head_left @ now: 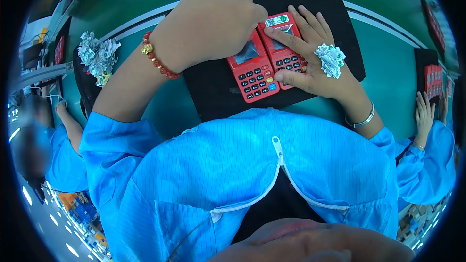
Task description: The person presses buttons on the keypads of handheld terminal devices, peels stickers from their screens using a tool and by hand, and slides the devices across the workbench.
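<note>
Two red card payment terminals lie side by side on a black mat. My left hand is closed at the top end of the left terminal; its fingertips are hidden, so what they pinch cannot be seen. Across the right terminal my right hand lies with fingers spread. Its index finger rests by the screen, and the thumb reaches over the lower keys. A white label with a square code and a green mark sits at that terminal's top. Crumpled sticker scraps cling to the back of my right hand.
A bunch of paper scraps hangs at the left, by a dark chair-like edge. A metal rail runs behind the mat. Co-workers in blue sit on both sides; the right one's hand is near a tray of red terminals.
</note>
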Tool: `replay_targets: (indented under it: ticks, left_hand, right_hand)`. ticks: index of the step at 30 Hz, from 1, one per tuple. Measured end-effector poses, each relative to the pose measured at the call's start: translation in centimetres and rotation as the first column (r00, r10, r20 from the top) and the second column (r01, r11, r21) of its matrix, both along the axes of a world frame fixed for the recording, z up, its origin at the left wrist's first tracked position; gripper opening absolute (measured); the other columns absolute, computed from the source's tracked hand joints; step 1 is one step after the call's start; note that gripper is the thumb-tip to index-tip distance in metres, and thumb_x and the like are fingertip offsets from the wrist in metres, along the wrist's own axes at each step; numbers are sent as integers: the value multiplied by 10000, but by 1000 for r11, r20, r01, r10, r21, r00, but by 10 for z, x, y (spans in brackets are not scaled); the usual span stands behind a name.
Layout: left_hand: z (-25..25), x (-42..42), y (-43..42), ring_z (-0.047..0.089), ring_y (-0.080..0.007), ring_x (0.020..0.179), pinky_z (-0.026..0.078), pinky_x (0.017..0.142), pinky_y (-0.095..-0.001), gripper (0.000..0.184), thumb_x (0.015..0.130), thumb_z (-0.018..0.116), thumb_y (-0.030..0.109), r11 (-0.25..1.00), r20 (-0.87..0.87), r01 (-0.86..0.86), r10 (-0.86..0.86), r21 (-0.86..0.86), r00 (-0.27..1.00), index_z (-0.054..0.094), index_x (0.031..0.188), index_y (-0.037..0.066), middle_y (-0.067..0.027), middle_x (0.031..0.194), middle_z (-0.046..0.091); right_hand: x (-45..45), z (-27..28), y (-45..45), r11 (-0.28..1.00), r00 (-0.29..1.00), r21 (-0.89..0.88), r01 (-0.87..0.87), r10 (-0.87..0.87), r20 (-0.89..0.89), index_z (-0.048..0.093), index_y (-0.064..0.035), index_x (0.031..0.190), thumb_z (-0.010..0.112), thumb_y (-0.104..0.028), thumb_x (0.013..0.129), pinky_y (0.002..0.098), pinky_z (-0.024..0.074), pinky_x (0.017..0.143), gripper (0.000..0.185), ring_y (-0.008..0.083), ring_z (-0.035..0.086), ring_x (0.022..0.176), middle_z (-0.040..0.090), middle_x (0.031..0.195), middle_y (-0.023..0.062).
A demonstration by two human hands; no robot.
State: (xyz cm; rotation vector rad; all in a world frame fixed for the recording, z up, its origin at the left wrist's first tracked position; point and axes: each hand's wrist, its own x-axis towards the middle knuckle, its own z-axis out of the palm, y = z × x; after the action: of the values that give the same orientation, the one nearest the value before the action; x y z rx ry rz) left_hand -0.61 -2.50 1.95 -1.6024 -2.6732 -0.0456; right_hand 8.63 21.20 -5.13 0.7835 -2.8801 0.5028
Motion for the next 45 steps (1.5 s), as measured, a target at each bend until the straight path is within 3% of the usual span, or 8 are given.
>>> replay_targets:
  ticks: [15,21,23,27,32,36,41,45]
  left_hand:
    - [-31,-19,10,698,-274,902,567,732,-366,298,969,605,277,978,139,30,-60,205,988,709,1223,161,-87,992,710]
    - [-35,-3,67,678,-317,904,568,781,-376,333,831,720,311,670,-92,111,-64,734,994,691,1075,85,-106,1033,684]
    - [-13,27,74,689,-323,864,573,750,-394,364,822,716,319,968,90,125,-147,216,985,690,1101,87,-122,1043,686]
    - [-17,41,22,684,-309,787,550,671,-436,301,919,672,350,878,295,51,-213,476,931,655,1119,127,-109,908,664]
    - [3,49,-72,686,-284,792,530,661,-426,257,850,758,339,973,595,-198,231,-121,770,665,938,116,-80,851,669]
    - [-32,56,-58,677,-293,840,522,688,-424,351,810,798,363,980,596,-171,77,104,799,639,907,66,-68,931,670]
    - [-52,26,-5,675,-303,825,520,669,-428,373,811,790,407,958,491,-71,-77,277,868,625,863,77,-73,927,651]
    - [-67,31,29,666,-306,763,514,633,-431,384,835,752,453,913,303,-20,-114,407,946,646,879,87,-78,944,629]
  right_hand:
    - [5,0,1,1000,998,11,-15,15,63,496,-321,1498,617,-739,830,563,59,1245,797,441,211,1523,313,1587,295]
    - [0,8,-1,996,994,-32,-85,87,68,585,-157,1406,713,-606,824,590,147,1219,747,440,311,1464,436,1497,255]
    - [2,5,2,993,986,-56,-102,108,125,582,-91,1388,701,-568,848,561,175,1219,730,409,326,1465,415,1530,240]
    - [-5,5,17,995,995,9,-96,96,36,520,-154,1472,620,-580,903,558,145,1227,717,375,291,1504,363,1597,197]
    - [-52,-28,105,878,865,75,472,-445,-234,476,-122,1502,597,-528,957,589,190,1200,690,412,317,1483,352,1600,216]
    - [-58,-36,130,842,852,127,524,-518,-84,539,-95,1449,473,-537,1028,533,225,1200,614,410,347,1465,399,1574,216]
    - [-39,-11,101,496,953,-825,271,-17,303,405,50,1477,531,-447,1031,378,320,1178,680,263,468,1389,526,1457,191]
    - [-22,-3,95,375,854,-797,474,23,519,364,49,1509,641,-438,974,345,462,1075,775,229,568,1282,565,1410,181]
